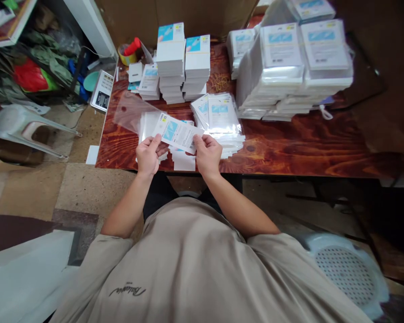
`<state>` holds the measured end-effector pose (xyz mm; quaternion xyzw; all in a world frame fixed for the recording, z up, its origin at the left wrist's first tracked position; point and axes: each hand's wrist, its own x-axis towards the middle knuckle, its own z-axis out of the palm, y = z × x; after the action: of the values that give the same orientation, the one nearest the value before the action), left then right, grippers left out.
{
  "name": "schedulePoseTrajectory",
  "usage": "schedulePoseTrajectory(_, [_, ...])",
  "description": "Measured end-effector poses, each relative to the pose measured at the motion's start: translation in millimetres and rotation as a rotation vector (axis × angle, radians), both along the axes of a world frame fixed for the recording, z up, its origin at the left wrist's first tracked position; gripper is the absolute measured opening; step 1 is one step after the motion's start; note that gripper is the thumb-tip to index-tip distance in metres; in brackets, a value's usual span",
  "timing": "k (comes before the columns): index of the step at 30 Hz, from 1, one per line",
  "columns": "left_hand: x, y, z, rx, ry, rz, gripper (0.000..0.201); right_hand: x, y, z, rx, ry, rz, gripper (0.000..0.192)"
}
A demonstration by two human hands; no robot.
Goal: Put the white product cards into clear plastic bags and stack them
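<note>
Over the front edge of the table, a printed card [178,133] is tilted between my two hands, with a clear plastic bag [134,113] stretching from it to the upper left. My left hand [148,155] pinches the card's left end and the bag around it. At the right end, my right hand [208,154] grips the card between thumb and fingers. Beneath are a pile of clear bags [147,123] on the left and cards [184,162] in the middle, partly covered. A pile of bagged cards [220,117] lies just beyond my right hand.
Tall card stacks [170,58] stand at the back of the wooden table [306,152]. Large stacks of bagged cards [283,54] rise at the right. Rubber bands [220,83] lie between them. A scale [103,92] sits off the left edge; stools [348,273] stand on the floor.
</note>
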<state>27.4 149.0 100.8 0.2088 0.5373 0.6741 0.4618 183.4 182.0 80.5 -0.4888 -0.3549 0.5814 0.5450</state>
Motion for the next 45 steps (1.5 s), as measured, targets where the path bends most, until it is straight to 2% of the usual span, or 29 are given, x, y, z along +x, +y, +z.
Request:
schedulePoseTrajectory(2, [2.2,-6.3,1.7,-0.013,0.025,-0.026,0.043,-0.4,-4.0,-1.3,0.038,-0.011,0.047,0.05])
schedulePoseTrajectory(4, [-3.9,-8.1,4.3,-0.003,0.034,-0.038,0.044,5.6,-6.9,-0.5,0.076,-0.079,0.186,0.049])
schedulePoseTrajectory(7, [-23.1,-0.9,7.4,0.114,0.029,0.011,0.044,20.4,-6.5,3.4,0.098,-0.229,0.405,0.05])
schedulePoseTrajectory(9, [-33.3,7.7,7.8,0.196,0.047,0.066,0.041,26.3,-3.5,6.7,0.089,-0.243,0.476,0.05])
schedulePoseTrajectory(12, [-32.0,18.4,7.3,0.231,0.072,0.092,0.036,21.1,1.8,13.2,0.089,-0.115,0.431,0.047])
schedulePoseTrajectory(16, [-7.4,19.7,9.2,0.262,0.034,0.064,0.036,-1.0,4.8,23.4,0.102,-0.035,0.299,0.055])
schedulePoseTrajectory(20, [8.7,11.8,11.4,0.181,-0.034,0.023,0.043,-15.8,6.7,24.8,0.259,-0.251,0.215,0.048])
schedulePoseTrajectory(25, [1.1,7.2,13.1,0.179,-0.062,0.025,0.037,-15.6,16.4,14.3,0.603,-0.551,0.106,0.049])
schedulePoseTrajectory(28, [-1.8,9.4,16.4,0.136,-0.017,-0.016,0.038,-16.1,20.4,9.7,0.7,-0.502,0.183,0.061])
schedulePoseTrajectory(30, [-1.2,11.2,18.3,0.057,0.014,-0.109,0.045,-15.1,23.4,7.5,0.65,-0.407,0.316,0.063])
schedulePoseTrajectory(32, [-3.0,13.0,18.3,-0.03,0.103,-0.225,0.053,-6.8,30.8,4.6,0.566,-0.342,0.351,0.062])
schedulePoseTrajectory(33, [-6.5,14.1,17.0,-0.071,0.185,-0.258,0.056,1.5,36.8,2.4,0.534,-0.34,0.311,0.061])
schedulePoseTrajectory(35, [-20.2,17.3,11.8,-0.131,0.444,-0.197,0.058,26.0,52.9,-3.9,0.496,-0.418,0.152,0.057])
schedulePoseTrajectory(37, [-42.3,22.0,3.5,-0.18,0.794,0.016,0.056,55.5,70.7,-12.5,0.446,-0.607,-0.029,0.055])
schedulePoseTrajectory(39, [-68.0,27.8,-6.4,-0.285,1.087,0.141,0.064,80.2,83.9,-21.0,0.373,-0.892,-0.164,0.052])
schedulePoseTrajectory(41, [-91.1,34.2,-15.6,-0.439,1.21,0.116,0.07,92.0,87.7,-25.4,0.317,-1.162,-0.278,0.051])
schedulePoseTrajectory(43, [-107.9,40.5,-22.4,-0.568,1.212,-0.003,0.063,89.0,80.6,-22.0,0.324,-1.315,-0.359,0.049])
schedulePoseTrajectory(44, [-113.6,43.3,-24.5,-0.598,1.192,-0.048,0.056,83.0,73.5,-17.2,0.368,-1.339,-0.35,0.046])
schedulePoseTrajectory(45, [-117.8,45.5,-25.8,-0.606,1.168,-0.082,0.048,74.9,64.7,-10.8,0.44,-1.339,-0.285,0.042])
